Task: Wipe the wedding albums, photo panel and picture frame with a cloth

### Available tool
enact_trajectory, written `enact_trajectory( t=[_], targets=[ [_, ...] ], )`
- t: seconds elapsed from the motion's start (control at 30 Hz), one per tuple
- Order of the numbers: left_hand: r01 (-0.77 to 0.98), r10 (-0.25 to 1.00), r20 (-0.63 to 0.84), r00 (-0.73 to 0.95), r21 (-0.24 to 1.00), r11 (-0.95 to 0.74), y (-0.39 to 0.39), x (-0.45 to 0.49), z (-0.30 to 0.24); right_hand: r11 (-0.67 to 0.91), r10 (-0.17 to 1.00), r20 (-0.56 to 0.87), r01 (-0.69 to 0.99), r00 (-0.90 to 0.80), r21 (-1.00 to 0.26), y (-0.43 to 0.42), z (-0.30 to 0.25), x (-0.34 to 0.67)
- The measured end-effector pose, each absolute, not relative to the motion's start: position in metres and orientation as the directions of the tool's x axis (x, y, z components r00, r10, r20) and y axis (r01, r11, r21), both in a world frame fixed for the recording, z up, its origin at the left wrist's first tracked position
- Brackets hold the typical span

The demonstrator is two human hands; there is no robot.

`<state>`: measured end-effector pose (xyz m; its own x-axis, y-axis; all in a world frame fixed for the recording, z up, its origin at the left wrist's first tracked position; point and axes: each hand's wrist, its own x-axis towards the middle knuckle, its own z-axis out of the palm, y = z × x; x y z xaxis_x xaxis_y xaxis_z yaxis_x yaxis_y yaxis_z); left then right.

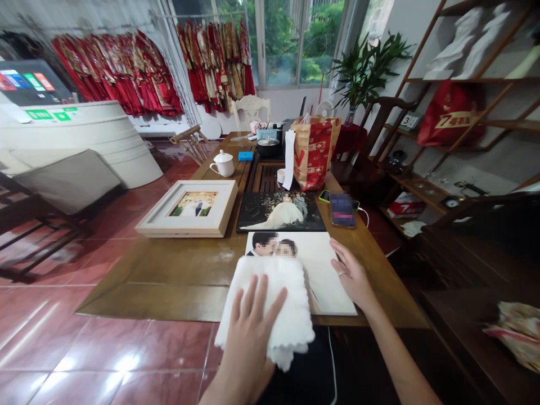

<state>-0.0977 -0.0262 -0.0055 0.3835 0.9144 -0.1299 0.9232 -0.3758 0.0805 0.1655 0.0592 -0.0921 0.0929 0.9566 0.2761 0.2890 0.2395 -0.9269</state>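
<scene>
A large white photo print [320, 270] lies flat at the near edge of the wooden table [177, 270]. A folded white cloth [274, 298] covers its left part. My left hand [251, 320] lies flat on the cloth with fingers spread, open. My right hand [352, 275] rests flat on the print's right edge, fingers stretched out, a ring on one finger. Just beyond the print lies a dark photo panel [280, 212] showing a couple.
A light wooden framed photo [189, 208] lies on the table's left. A phone [342, 210] with a cable, a red paper bag [314, 152], a white teapot [223, 163] and a tea tray stand farther back. Wooden shelves are on the right; red garments hang behind.
</scene>
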Motion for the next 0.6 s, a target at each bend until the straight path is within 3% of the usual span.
enact_trajectory(
  t=[0.23,0.6],
  targets=[
    [0.899,0.892,-0.133,0.432,0.147,-0.413,0.001,-0.097,0.003,0.213,0.963,0.249,0.280,0.099,-0.936,0.058,-0.091,0.166],
    [0.908,0.911,0.019,0.412,0.074,-0.412,0.094,-0.063,-0.009,0.226,0.960,0.261,0.274,0.100,-0.935,0.058,-0.089,0.164]
  ],
)
